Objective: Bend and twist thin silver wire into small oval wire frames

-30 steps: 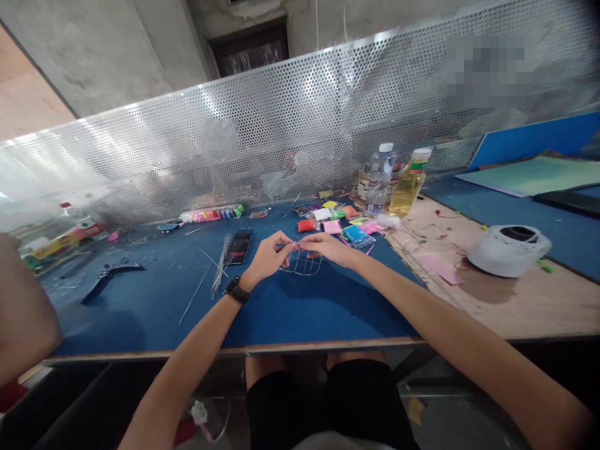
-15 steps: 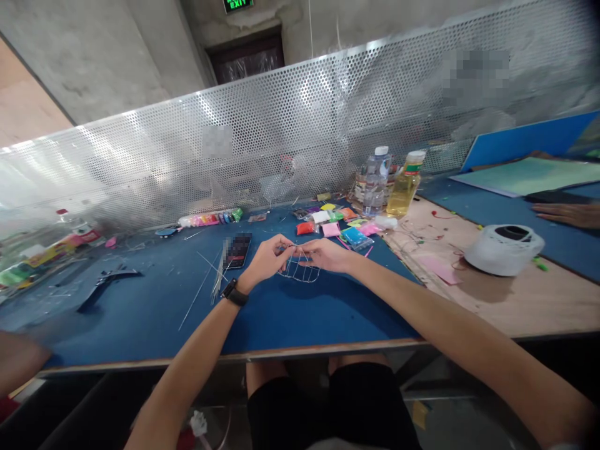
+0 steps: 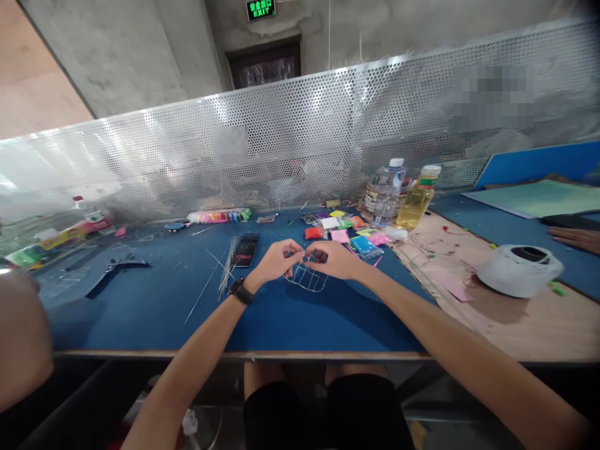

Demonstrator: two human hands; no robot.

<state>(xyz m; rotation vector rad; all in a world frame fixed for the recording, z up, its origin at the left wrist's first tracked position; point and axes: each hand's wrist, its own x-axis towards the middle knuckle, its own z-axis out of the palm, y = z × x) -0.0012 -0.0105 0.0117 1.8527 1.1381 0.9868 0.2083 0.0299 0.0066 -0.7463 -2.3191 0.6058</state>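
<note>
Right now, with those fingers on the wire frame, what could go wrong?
The wire frame looks thin, so it might bend out of shape, pinched between the left hand and right hand. The loose wires lie close to the black wristband, so that arm could snag or scatter them. The colourful packets sit just beyond the right hand, which might nudge them.

Worn on the head, the one camera looks forward and down across the desk from close behind its near edge.
</note>
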